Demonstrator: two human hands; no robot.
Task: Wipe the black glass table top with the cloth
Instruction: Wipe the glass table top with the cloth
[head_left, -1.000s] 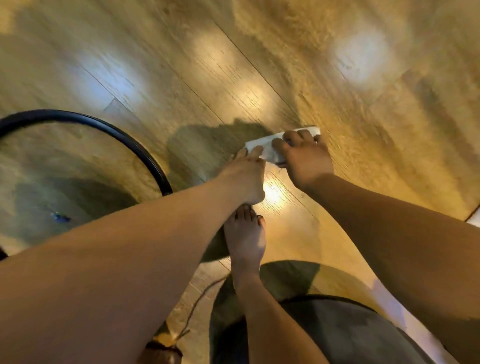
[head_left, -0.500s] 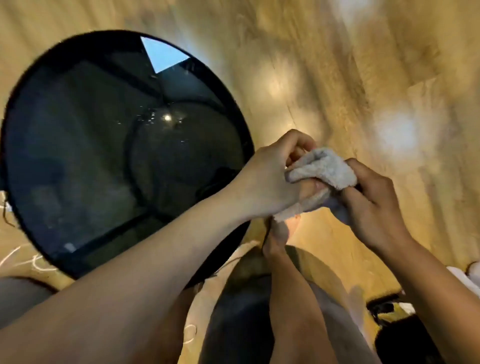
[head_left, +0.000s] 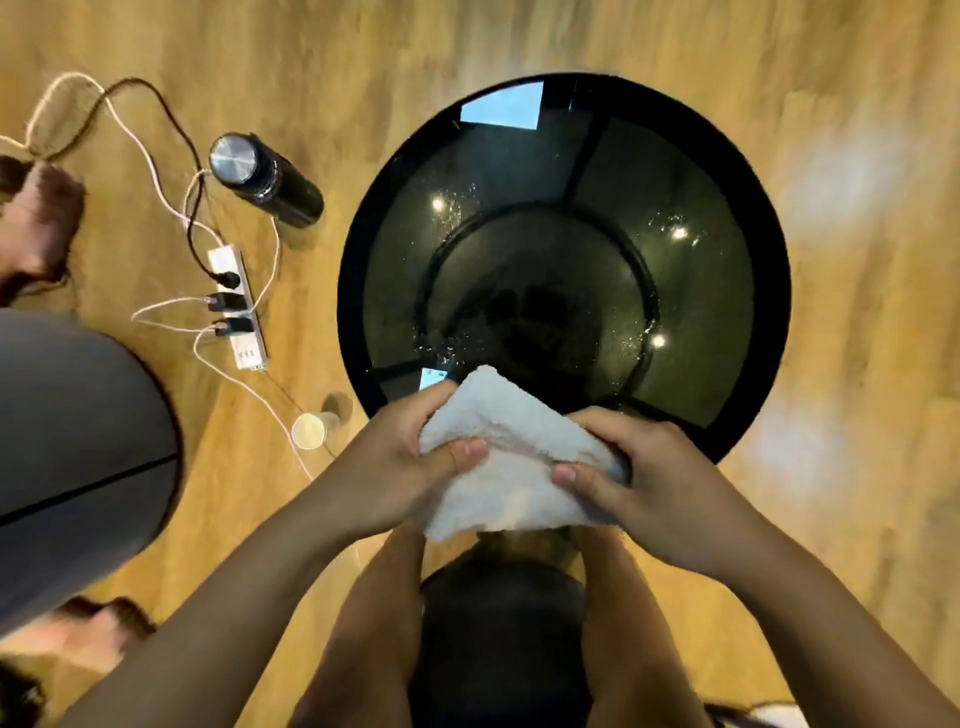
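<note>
While both my hands clamp the folded white terry cloth (head_left: 511, 457), left hand (head_left: 400, 467) and right hand (head_left: 654, 478) curled shut on its ends, it hangs over the near rim of the round black glass worktop (head_left: 563, 260). Best flattened and pressed down first on the speckled droplets just beyond my fingers (head_left: 569, 474).
</note>
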